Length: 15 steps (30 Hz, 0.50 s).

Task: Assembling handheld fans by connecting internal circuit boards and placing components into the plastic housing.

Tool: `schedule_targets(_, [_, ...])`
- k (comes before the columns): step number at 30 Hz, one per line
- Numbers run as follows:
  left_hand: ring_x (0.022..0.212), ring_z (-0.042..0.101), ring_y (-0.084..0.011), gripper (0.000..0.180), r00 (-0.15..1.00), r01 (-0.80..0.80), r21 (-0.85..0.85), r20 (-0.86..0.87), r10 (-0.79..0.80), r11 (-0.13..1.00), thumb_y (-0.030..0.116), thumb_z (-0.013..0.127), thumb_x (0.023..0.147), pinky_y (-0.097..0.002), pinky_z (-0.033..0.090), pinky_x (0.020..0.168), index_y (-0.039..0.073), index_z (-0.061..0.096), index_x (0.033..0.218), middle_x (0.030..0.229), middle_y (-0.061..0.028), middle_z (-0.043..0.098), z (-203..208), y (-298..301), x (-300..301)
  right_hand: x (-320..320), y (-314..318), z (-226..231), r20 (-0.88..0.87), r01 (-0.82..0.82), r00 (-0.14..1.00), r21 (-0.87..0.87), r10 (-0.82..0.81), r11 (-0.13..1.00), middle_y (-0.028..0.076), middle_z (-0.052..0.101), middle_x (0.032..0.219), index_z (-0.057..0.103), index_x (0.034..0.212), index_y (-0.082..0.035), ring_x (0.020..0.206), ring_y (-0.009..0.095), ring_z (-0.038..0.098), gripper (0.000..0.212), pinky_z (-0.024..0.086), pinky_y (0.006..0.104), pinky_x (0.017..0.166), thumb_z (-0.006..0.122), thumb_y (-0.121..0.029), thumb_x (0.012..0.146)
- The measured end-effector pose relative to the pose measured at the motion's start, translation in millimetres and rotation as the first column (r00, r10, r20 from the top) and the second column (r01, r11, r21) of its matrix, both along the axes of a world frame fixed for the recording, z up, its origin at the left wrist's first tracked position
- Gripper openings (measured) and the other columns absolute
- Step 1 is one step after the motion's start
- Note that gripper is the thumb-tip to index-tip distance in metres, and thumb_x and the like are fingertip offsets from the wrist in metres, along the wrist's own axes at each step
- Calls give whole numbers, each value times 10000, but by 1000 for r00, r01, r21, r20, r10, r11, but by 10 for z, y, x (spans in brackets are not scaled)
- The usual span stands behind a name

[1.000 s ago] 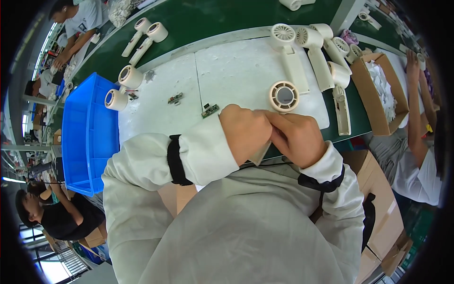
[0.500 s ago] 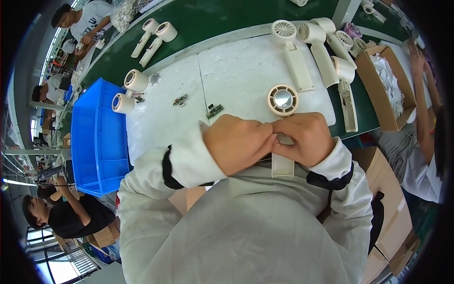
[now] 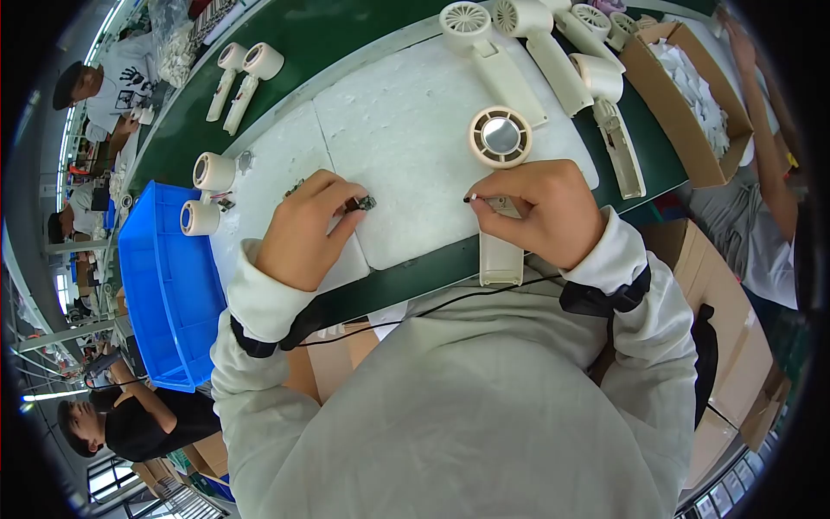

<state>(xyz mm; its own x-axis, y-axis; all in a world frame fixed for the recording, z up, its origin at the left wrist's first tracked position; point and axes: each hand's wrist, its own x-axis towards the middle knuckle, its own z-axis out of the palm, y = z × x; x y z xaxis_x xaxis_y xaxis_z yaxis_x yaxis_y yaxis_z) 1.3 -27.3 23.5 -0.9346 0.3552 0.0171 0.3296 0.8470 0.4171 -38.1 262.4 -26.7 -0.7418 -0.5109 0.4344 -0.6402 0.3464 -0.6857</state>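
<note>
A blue bin (image 3: 164, 277) and two cream cylinders (image 3: 206, 195) hem the white foam pad (image 3: 415, 138) on its left edge. The left hand (image 3: 303, 229) pinches a small dark part (image 3: 366, 203) on open pad. The right hand (image 3: 545, 212) grips a cream fan housing (image 3: 500, 138) by its handle at the pad's near edge; more housings (image 3: 519, 43) crowd the far right.

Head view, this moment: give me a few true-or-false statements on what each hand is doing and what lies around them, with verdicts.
1. The left hand pinches a small dark part over the white foam pad. True.
2. The right hand rests on the blue bin. False: it holds the cream handheld fan at the pad's near edge; the bin is at the person's left.
3. The held fan's round head points toward the conveyor. True.
4. The cardboard box sits at the person's left. False: it is at the right.
5. Both hands touch each other. False: they are apart.
</note>
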Motion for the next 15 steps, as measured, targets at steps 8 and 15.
schedule_targets(8, [833,663,-257,280,992,114,198,-84,-99,974,-32,692,863,-312,528,773,57,725,1127,963,-124,635,50,350,-194,2,17,41,190,7,982,-10,-5,1000,55,510,534,769,890,-49,436,122,421,130,332,289,451,770,-115,778])
schedule_targets(15, [867,665,-197,236,981,-75,736,176,-84,672,-26,674,901,-302,531,802,4,723,1130,1016,-103,676,-326,537,-276,23,-23,-6,216,62,976,-118,-36,991,51,495,531,764,890,-67,434,111,418,148,322,286,447,768,-127,755])
